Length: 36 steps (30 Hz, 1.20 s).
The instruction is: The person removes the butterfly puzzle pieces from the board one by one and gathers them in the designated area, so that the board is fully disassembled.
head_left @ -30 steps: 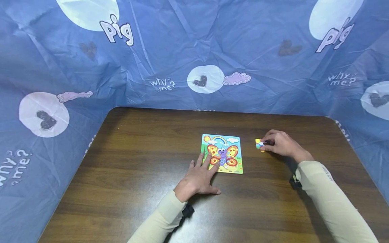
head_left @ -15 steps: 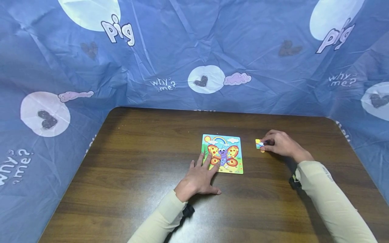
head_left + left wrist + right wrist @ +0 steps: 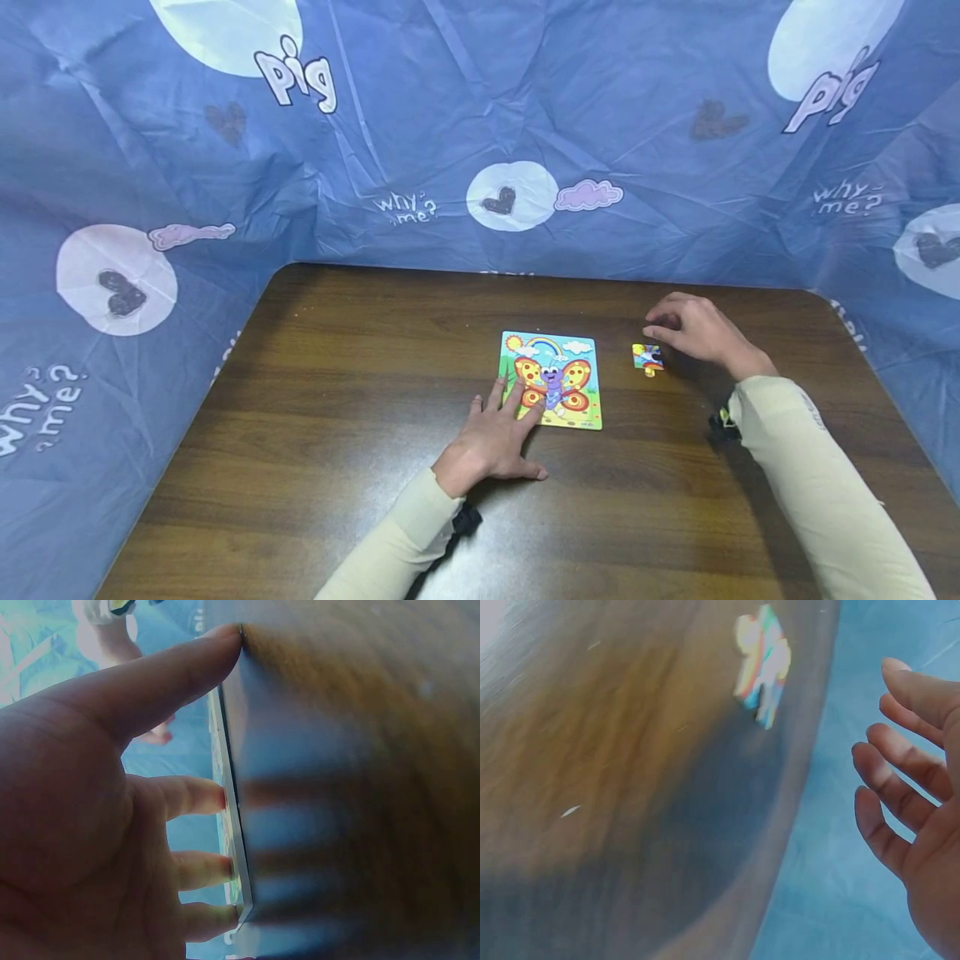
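Touches butterfly puzzle (image 3: 555,377) with spread left hand (image 3: 489,442); curls right hand (image 3: 696,332) loosely near jigsaw piece (image 3: 645,358); shows "pig," "why me?" on backdrop (image 3: 420,125).

Blue printed cloth (image 3: 435,100), brown wooden table (image 3: 315,392)

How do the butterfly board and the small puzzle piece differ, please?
The butterfly board is larger than the puzzle piece. The board has straight edges; the piece has a knob. The left hand touches the board; the right hand is apart from the piece. Both are multicoloured and lie on the table.
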Available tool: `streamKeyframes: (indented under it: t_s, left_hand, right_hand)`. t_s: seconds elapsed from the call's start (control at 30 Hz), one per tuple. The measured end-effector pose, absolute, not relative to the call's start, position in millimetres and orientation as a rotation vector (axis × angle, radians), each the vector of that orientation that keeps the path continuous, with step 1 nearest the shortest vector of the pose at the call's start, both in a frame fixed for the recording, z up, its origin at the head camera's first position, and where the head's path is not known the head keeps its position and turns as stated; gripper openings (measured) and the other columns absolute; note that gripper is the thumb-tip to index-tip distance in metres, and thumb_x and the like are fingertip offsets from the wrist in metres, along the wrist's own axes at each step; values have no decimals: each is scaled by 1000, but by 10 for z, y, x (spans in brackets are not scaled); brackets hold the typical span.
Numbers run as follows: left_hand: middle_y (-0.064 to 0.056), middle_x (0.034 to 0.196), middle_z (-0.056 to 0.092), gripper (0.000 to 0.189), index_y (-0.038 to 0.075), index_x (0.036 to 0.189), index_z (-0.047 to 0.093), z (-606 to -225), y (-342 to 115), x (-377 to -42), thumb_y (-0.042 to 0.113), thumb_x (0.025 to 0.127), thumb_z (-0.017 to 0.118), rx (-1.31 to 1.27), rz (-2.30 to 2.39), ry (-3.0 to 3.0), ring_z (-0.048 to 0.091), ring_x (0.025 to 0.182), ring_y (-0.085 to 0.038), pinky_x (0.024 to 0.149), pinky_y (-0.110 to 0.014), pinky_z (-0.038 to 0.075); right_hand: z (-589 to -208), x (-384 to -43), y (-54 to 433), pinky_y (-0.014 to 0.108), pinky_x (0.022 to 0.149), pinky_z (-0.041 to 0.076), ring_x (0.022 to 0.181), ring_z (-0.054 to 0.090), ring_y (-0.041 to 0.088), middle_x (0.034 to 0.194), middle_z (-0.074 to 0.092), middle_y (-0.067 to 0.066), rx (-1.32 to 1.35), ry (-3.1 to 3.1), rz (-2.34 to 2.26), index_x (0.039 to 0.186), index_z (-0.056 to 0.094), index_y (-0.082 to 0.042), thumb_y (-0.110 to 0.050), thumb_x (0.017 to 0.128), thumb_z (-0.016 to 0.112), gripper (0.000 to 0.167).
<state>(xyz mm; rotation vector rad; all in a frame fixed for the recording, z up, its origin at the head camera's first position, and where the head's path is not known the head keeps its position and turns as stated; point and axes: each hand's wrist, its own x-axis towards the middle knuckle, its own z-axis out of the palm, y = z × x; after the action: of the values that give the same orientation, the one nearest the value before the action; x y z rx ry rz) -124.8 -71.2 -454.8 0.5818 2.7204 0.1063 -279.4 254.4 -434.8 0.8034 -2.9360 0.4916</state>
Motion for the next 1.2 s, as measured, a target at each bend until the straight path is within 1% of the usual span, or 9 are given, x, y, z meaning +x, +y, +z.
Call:
streamKeyframes:
  t_s: [0.1,0.37,0.5,0.73,0.8,1.0,1.2]
  left_hand:
    - [-13,170,15,100,29,159,28,-4538,-716,-1245,70,78,69,581,95,2722,18,156,-39,120,-61,31]
    - [-13,170,13,99,28,159,28,-4542,-718,-1248,70,78,69,575,99,2714,17,156,-40,121,-61,29]
    - [-13,170,11,100,29,159,27,-4549,-723,-1256,70,78,69,566,95,2710,15,156,-40,121,-61,28]
    - [-12,170,11,99,29,159,27,-4560,-704,-1255,70,79,68,570,92,2706,15,156,-40,121,-61,28]
    - [-12,170,11,100,29,159,26,-4569,-696,-1255,70,79,68,571,89,2707,15,156,-40,121,-61,29]
    - [-13,170,11,100,29,159,27,-4572,-688,-1258,71,79,68,575,94,2707,14,156,-40,121,-61,29]
    - [-14,170,14,100,28,158,30,-4563,-696,-1255,70,78,70,572,103,2716,16,156,-41,120,-62,30]
  right_hand:
    - [-4307,-2812,2494,36,71,49,84,64,23,102,73,12,813,-2926,503,103,76,-5,-23,90,75,23]
    - [-4299,-2769,2447,33,70,48,83,61,20,104,72,12,799,-2992,543,105,76,-6,-23,89,76,24]
    - [-4322,-2748,2328,34,72,49,84,62,21,105,73,12,840,-2980,568,105,76,-6,-22,89,76,23]
    - [-4321,-2739,1992,42,79,54,91,66,23,109,72,10,934,-2990,610,109,75,-7,-24,90,75,25]
    - [-4323,-2745,1903,41,79,55,91,66,23,110,72,9,963,-2987,622,110,75,-7,-24,90,75,26]
    - [-4332,-2747,1651,36,75,54,88,65,19,110,72,6,1022,-2977,649,112,75,-9,-24,89,76,28]
    - [-4401,-2725,1395,39,78,55,91,65,21,112,71,8,1100,-2979,693,115,74,-9,-24,89,76,31]
